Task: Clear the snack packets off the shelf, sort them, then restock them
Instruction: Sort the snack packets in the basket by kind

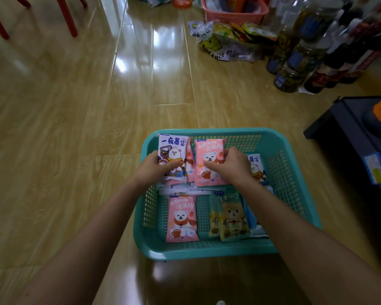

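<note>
A teal plastic basket (279,219) sits on the wooden floor and holds several snack packets. My left hand (156,167) grips a lilac packet with a white bear (173,150) at the basket's far left. My right hand (229,165) grips a pink bear packet (209,150) beside it. Another pink packet (180,219) and a green bear packet (232,216) lie flat in the near half. A second lilac packet (256,166) shows behind my right wrist. More packets lie partly hidden under my hands.
A pink basket (233,15) with goods stands at the far back. A clear bag of yellow snack packets (229,40) lies in front of it. Jars and dark bottles (306,58) crowd the back right. A dark low unit (356,137) stands right. Red chair legs (68,18) at top left.
</note>
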{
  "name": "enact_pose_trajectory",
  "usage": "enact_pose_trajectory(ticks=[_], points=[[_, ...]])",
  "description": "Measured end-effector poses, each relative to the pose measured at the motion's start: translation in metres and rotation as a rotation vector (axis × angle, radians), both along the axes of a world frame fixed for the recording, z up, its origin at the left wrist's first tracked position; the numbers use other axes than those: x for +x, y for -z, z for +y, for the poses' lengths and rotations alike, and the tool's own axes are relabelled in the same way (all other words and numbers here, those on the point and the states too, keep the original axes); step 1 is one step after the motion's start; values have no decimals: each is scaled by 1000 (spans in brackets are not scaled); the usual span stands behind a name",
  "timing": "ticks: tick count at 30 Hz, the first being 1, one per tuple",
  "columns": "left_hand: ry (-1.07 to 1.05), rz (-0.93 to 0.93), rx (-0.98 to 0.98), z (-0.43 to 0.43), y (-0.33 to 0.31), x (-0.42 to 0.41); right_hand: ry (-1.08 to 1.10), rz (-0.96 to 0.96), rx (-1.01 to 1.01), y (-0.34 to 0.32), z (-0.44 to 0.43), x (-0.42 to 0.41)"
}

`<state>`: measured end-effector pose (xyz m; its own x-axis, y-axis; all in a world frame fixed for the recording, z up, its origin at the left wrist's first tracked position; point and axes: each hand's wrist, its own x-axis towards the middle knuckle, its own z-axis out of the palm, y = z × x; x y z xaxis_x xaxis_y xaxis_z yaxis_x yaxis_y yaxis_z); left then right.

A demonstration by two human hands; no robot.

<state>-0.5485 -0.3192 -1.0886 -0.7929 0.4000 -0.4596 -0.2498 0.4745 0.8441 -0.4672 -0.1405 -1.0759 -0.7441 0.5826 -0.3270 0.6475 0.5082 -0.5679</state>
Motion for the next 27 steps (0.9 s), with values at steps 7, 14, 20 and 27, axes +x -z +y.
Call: enact_pose_trajectory(ticks=[7, 14, 20, 27], points=[[-196, -84, 300, -29, -26, 20, -33, 133, -257, -23, -10, 20], [-354, -107, 378, -48, -36, 41, -193, -138, -731, -16, -64, 76], [-364, -109, 336, -50, -41, 50, -133, -319, -733, 35, -77, 62], [-253, -79, 355, -53, -46, 57, -450, -399, 30, 48, -83, 51]])
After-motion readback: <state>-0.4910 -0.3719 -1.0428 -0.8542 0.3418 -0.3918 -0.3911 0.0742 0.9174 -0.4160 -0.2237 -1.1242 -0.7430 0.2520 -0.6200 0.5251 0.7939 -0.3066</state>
